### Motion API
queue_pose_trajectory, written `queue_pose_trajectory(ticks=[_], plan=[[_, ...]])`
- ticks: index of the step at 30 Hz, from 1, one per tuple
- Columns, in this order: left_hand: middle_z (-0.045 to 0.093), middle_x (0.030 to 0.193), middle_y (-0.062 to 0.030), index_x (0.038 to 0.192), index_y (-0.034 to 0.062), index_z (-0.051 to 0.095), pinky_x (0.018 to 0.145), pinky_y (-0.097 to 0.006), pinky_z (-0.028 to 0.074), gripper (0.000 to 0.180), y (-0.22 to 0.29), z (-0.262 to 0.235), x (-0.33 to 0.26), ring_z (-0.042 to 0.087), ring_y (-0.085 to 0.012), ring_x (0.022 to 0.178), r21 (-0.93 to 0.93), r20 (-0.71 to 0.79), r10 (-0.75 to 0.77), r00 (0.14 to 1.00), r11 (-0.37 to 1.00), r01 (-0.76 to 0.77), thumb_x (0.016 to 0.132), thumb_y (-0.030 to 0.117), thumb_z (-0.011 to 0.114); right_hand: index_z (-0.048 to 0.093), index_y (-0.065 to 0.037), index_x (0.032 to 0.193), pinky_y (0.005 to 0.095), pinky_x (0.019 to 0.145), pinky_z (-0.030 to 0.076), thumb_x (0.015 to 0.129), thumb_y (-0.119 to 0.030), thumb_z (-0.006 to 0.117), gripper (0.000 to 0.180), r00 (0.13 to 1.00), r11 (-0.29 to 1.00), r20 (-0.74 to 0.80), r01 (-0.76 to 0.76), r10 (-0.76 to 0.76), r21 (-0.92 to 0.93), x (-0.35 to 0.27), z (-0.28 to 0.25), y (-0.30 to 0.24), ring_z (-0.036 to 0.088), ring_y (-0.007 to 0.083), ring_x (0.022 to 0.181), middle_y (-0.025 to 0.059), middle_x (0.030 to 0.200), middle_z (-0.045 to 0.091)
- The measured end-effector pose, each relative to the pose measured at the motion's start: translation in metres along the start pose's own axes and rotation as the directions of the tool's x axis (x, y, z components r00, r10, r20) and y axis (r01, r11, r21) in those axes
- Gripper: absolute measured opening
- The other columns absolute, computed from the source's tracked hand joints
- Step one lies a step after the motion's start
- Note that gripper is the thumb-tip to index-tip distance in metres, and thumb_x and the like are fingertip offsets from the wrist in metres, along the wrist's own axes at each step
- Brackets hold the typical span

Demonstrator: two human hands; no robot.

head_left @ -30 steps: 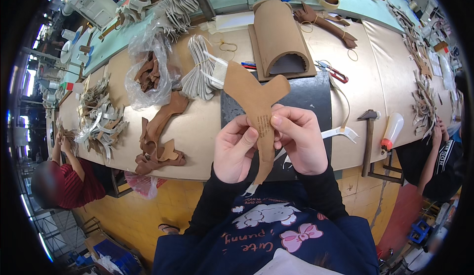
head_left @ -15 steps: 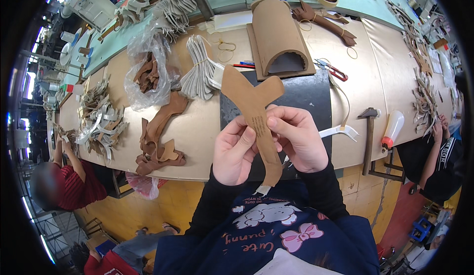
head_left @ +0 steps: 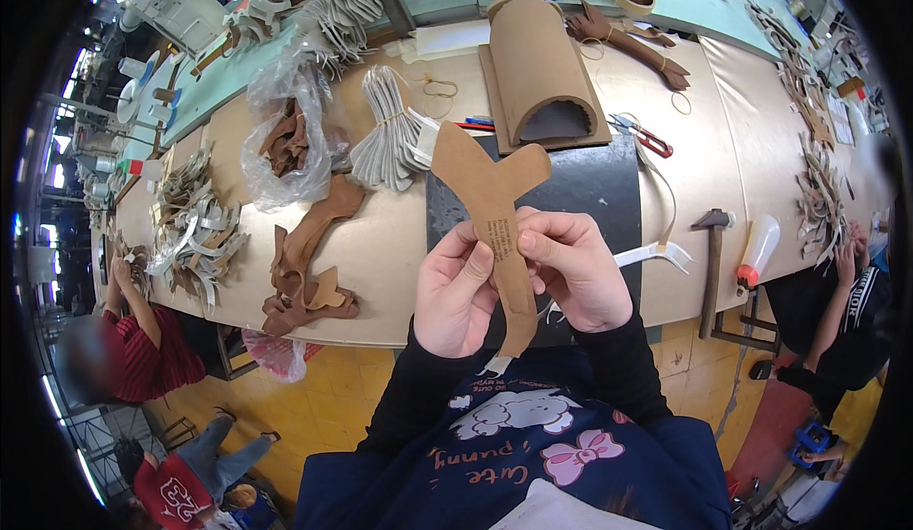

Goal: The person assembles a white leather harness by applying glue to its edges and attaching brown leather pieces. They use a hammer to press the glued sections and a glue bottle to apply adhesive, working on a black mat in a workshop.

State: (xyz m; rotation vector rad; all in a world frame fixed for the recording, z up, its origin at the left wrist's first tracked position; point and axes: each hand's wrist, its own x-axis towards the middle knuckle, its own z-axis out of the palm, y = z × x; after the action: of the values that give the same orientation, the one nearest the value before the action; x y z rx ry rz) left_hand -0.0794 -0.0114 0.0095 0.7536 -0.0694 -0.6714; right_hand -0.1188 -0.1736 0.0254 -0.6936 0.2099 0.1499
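Observation:
A Y-shaped brown leather piece (head_left: 493, 183) is held up in front of me, its forked end pointing away and its narrow tail toward my shirt. Dark print runs along its stem, and a white tip shows at the tail. My left hand (head_left: 455, 292) grips the stem from the left, thumb on top. From the right, my right hand (head_left: 573, 269) pinches the same stem between thumb and fingers. Beneath the hands lies a black mat (head_left: 609, 188). A white forked strip (head_left: 656, 256) rests at the mat's right edge.
Beyond the mat stands a brown half-round form (head_left: 528, 64). Brown leather pieces (head_left: 314, 254), a plastic bag (head_left: 285, 145) and a bundle of pale strips (head_left: 385, 131) lie left. To the right are scissors (head_left: 647, 137), a hammer (head_left: 711, 264) and a bottle (head_left: 758, 250). Co-workers sit at both sides.
The leather piece has tilted slightly, its tail shifting a little left. Both hands keep their grip. In the lower-left background, a person in red has moved.

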Motion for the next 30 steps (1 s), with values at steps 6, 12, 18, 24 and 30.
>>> queue_pose_trajectory(ticks=[6,12,18,24,30], plan=[[0.067,0.107,-0.0146,0.115,-0.0017,0.056,0.08,-0.038,0.059,0.021,0.003,-0.001,0.001,0.07,-0.024,0.088,0.079,-0.073,0.187,0.98,0.98,-0.181,0.102,0.014,0.059,0.072,0.003,0.097,0.0218,0.062,0.046,0.095,-0.012,0.07,0.016,0.996,0.975,-0.022,0.076,-0.082,-0.208,0.0,0.002,0.001,0.056,0.007,0.07,0.0016,0.085,0.063],[0.069,0.11,-0.0183,0.117,-0.0031,0.059,0.079,-0.045,0.062,0.027,0.005,-0.007,0.0,0.071,-0.031,0.089,0.079,0.015,0.056,0.998,0.995,-0.057,0.101,0.019,0.061,0.072,0.002,0.1,0.0224,0.064,0.047,0.095,-0.014,0.07,0.016,0.993,0.991,-0.037,0.106,-0.11,-0.086,-0.002,0.003,0.001,0.058,0.0074,0.071,0.0033,0.087,0.068],[0.068,0.115,-0.0183,0.125,-0.0028,0.059,0.081,-0.045,0.062,0.034,0.006,-0.007,-0.001,0.072,-0.0327,0.092,0.012,0.039,-0.018,0.999,1.0,0.018,0.102,0.022,0.058,0.072,0.0,0.101,0.021,0.063,0.046,0.096,-0.017,0.07,0.018,1.0,1.0,0.012,-0.009,0.009,0.022,-0.001,-0.001,0.0,0.057,0.0061,0.069,0.0024,0.086,0.069],[0.068,0.115,-0.0167,0.125,-0.0023,0.057,0.08,-0.045,0.061,0.032,0.0,-0.012,-0.004,0.071,-0.0307,0.091,-0.013,-0.001,0.018,1.0,1.0,-0.018,0.103,0.021,0.057,0.072,0.0,0.102,0.0203,0.064,0.046,0.098,-0.016,0.067,0.018,0.998,0.998,-0.017,-0.062,0.062,0.006,0.003,0.006,-0.001,0.057,0.0056,0.069,0.0009,0.088,0.068],[0.065,0.115,-0.0068,0.118,0.0027,0.06,0.093,-0.032,0.051,0.02,0.071,-0.043,0.007,0.062,-0.0154,0.105,0.287,-0.369,0.505,0.78,0.86,-0.421,0.099,0.008,0.06,0.066,0.0,0.114,0.0258,0.075,0.051,0.1,-0.013,0.062,0.02,0.954,0.866,0.012,0.278,-0.301,-0.416,-0.012,-0.029,-0.007,0.06,0.0088,0.086,0.001,0.101,0.064]])
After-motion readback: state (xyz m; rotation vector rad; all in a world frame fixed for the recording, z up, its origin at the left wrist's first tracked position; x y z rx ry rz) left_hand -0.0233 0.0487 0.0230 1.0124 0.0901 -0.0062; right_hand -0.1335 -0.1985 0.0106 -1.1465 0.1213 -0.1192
